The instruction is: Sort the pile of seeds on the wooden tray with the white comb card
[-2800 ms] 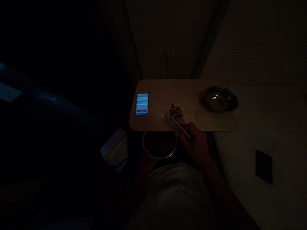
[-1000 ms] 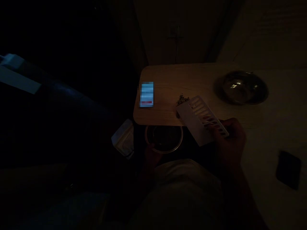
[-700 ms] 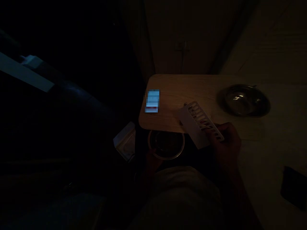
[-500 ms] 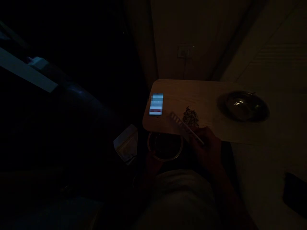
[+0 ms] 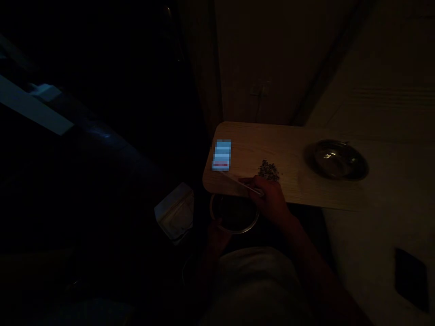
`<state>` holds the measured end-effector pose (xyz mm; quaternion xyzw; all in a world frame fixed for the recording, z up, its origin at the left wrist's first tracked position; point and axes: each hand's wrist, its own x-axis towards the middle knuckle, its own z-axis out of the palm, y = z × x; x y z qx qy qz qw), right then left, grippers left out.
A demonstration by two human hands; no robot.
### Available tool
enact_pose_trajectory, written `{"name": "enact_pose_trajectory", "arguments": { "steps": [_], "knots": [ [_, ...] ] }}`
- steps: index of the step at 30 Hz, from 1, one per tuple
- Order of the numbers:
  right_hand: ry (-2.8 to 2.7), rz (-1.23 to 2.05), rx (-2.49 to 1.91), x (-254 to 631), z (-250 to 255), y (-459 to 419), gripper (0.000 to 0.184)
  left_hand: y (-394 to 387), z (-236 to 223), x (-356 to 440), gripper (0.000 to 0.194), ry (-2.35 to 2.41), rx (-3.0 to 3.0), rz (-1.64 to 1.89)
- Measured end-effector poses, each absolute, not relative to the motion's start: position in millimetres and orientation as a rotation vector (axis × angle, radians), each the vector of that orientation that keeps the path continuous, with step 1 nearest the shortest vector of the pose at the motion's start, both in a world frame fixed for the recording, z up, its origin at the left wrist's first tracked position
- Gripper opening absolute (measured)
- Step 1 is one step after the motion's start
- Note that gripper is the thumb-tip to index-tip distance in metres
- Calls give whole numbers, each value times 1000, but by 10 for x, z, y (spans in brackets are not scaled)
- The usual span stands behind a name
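Note:
The scene is very dark. My right hand (image 5: 270,199) is closed around a thin, pale, flat tool (image 5: 249,187), whose kind I cannot make out. The tool points left, low over the table's front edge. Just beyond my knuckles lies a small heap of dark bits (image 5: 268,169) on the wooden table (image 5: 288,149). Below the front edge is a round bowl (image 5: 251,225) with a pale rim and a dark inside. My left hand (image 5: 217,233) grips the bowl at its near left rim, its fingers partly hidden.
A phone with a lit, blurred screen (image 5: 221,155) lies near the table's left end. A shiny metal bowl (image 5: 340,160) sits towards the right. A pale container (image 5: 176,213) stands lower left, and a dark flat object (image 5: 411,278) lies at lower right. A wall socket (image 5: 261,88) is behind.
My right hand and the tool have moved left, and the tool's far end has swung lower, towards the phone. My left hand stays at the bowl. The whole view has shifted slightly.

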<state>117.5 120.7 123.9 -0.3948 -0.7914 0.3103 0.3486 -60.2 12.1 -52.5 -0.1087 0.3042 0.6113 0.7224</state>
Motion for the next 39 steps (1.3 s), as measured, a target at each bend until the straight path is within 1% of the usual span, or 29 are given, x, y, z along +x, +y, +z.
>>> {"name": "enact_pose_trajectory", "arguments": {
  "steps": [3,6,10,14,20,23,27,29,32,36,39],
  "knots": [
    [-2096,791,-1019,1142,1238,1272,26,133,-524,-623,30,598,-230,1367],
    [-2133,773,-1002,1125,1239,1299,25,145,-541,-646,26,597,-258,1375],
    [-2141,761,-977,1156,1236,1280,26,152,-523,-655,26,613,-246,1401],
    [-2158,796,-982,1214,1243,1258,22,165,-426,-631,27,635,-270,1409],
    [-2157,811,-1011,1221,1255,1300,16,191,-361,-617,24,678,-332,1407],
    [-2192,824,-1012,1238,1256,1305,20,189,-389,-628,27,698,-355,1412],
    [-2250,804,-1020,1325,1270,1230,14,194,-412,-636,40,718,-335,1437],
    [-2291,815,-993,1378,1295,1156,15,202,-400,-637,47,693,-304,1441],
    [-2332,885,-921,1454,1356,1013,11,209,-365,-638,51,621,-263,1407],
    [-2256,909,-888,1573,1415,790,10,191,-358,-616,41,602,-245,1408],
    [-1988,891,-1006,1694,1387,631,7,160,-395,-574,34,713,-326,1383]
  ]
}}
